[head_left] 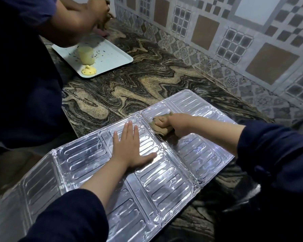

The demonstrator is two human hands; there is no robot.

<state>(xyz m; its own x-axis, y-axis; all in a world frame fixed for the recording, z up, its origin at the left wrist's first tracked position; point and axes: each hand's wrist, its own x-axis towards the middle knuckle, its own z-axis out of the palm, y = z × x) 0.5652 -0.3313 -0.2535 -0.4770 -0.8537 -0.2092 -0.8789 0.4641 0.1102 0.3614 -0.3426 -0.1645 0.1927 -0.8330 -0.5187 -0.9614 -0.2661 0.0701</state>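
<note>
Tray (112,55): pale, flat and rectangular, speckled, on the swirl-veined stone counter (147,81).
Left hand (129,147): fingers straight, palm pressed flat on the panel.
Panel (87,159): shiny ribbed foil, creased into hinged sections, lying across the counter's near edge.
Cloth (163,131): tan and soft-looking, possibly a sponge, on the panel's right section.
Right hand (177,124): fingers curled tight round the cloth.

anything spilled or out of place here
Yes. On the pale blue tray at the far left, a yellow blob lies spilled beside the yellowish cup, with dark specks scattered around them. The foil splatter guard nearer the camera shows no damage.
</note>
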